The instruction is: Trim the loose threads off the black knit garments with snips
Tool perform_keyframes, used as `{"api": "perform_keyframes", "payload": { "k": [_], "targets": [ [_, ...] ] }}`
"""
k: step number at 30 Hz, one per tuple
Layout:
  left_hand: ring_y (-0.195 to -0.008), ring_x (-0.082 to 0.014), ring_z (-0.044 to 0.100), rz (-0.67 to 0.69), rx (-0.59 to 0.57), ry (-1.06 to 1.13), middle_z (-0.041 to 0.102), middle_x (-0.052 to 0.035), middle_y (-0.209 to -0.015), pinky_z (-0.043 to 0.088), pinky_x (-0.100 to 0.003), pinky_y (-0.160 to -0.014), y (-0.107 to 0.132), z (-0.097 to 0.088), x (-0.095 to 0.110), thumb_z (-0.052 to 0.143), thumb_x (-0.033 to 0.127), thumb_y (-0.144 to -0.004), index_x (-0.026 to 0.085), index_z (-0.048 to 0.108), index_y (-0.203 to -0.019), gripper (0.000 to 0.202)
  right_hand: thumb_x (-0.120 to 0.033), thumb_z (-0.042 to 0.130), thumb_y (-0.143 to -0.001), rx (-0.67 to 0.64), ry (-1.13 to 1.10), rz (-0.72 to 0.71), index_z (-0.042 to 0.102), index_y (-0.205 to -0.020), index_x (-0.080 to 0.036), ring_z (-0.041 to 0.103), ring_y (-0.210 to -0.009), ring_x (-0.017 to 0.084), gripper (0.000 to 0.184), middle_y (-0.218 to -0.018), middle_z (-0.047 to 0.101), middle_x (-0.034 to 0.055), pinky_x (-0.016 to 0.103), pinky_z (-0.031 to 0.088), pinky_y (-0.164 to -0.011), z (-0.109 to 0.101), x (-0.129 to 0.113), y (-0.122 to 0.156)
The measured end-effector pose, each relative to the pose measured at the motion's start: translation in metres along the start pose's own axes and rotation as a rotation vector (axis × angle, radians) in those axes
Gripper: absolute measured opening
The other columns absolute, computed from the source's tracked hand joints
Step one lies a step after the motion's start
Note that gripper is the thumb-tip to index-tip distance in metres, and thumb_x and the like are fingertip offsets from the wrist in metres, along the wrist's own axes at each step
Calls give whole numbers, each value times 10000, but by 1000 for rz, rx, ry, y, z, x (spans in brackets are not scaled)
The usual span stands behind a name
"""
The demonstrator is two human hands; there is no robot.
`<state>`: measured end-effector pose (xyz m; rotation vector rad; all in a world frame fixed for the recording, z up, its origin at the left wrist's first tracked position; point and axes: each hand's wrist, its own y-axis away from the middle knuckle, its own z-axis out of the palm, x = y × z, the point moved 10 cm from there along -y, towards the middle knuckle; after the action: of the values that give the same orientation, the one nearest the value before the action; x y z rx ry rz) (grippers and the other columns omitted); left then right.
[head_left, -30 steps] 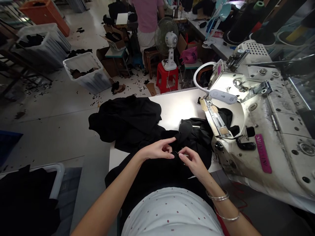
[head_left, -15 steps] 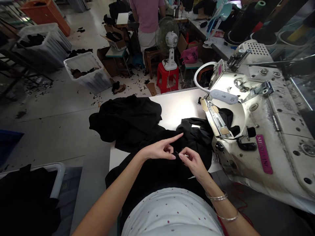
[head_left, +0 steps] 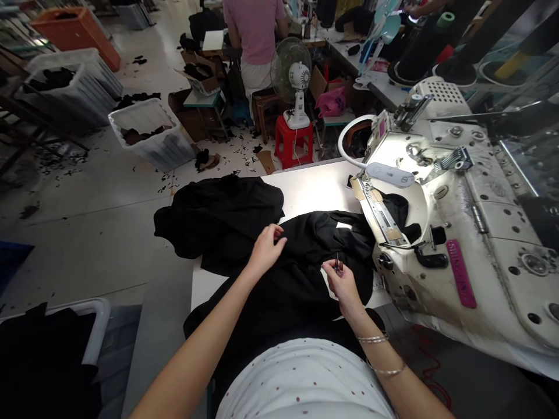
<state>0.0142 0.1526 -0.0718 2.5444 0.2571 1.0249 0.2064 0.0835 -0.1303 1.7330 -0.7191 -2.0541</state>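
Observation:
A black garment [head_left: 301, 273] lies across the white table [head_left: 310, 189] and over my lap. My left hand [head_left: 265, 249] grips a fold of this garment, fingers closed on the cloth. My right hand [head_left: 340, 279] is pinched on a small thin dark tool [head_left: 337, 261] that points up, just above the garment. A second heap of black fabric [head_left: 222, 218] lies at the table's left corner. The white sewing machine [head_left: 441, 233] stands right of my right hand.
A lamp [head_left: 388, 173] lights the machine's arm. On the floor beyond stand white bins [head_left: 151, 137] with dark scraps, a fan [head_left: 294, 78] on a red stool [head_left: 293, 139], and a person in a pink top [head_left: 255, 26]. A bin with black cloth [head_left: 48, 355] sits at lower left.
My left hand left the right hand and moved up-left, taking hold of a fold of the garment. My right hand stayed, its pinched tool tipped upward. The garment spread flatter.

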Motion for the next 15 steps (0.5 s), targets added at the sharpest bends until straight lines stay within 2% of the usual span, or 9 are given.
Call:
{"api": "perform_keyframes", "payload": {
  "k": [2,5,7,11,15],
  "targets": [
    [-979,-289,555,-104,47,-69,606,-140,-958,432,-403,-816,-14,-5,-19,495,298,-794,136,568,-831,181,-539,640,-620,-14,23,-26,520,-702,-167,173,-386,47,399,-447,246,-98,211,96,-367,2,-2,0],
    [-874,-313,588,-171,64,-131,622,-114,-781,442,-411,-758,-27,-1,-28,554,339,-745,151,550,-627,222,-507,607,-664,-33,70,-76,526,-699,-164,202,-403,59,353,-464,265,-86,215,123,-378,8,-9,1],
    [-850,-269,599,-159,91,-131,630,-81,-773,447,-369,-756,-30,3,-24,533,284,-753,165,555,-641,165,-483,595,-680,-40,107,-120,518,-688,-165,246,-425,68,327,-482,300,-72,215,153,-391,11,-17,1],
    [-824,-185,610,-124,133,-63,647,-46,-855,465,-292,-741,-35,9,-20,515,225,-771,180,570,-841,100,-429,580,-703,-52,193,-227,501,-680,-168,303,-476,81,273,-523,338,-58,218,232,-440,21,-37,0],
    [-828,-171,632,-38,42,31,675,-51,-873,495,-271,-763,-38,26,-19,581,164,-730,159,604,-893,165,-390,560,-730,-67,280,-302,539,-742,-175,339,-496,96,215,-529,354,-57,232,286,-491,37,-53,-7]
  ]
}}
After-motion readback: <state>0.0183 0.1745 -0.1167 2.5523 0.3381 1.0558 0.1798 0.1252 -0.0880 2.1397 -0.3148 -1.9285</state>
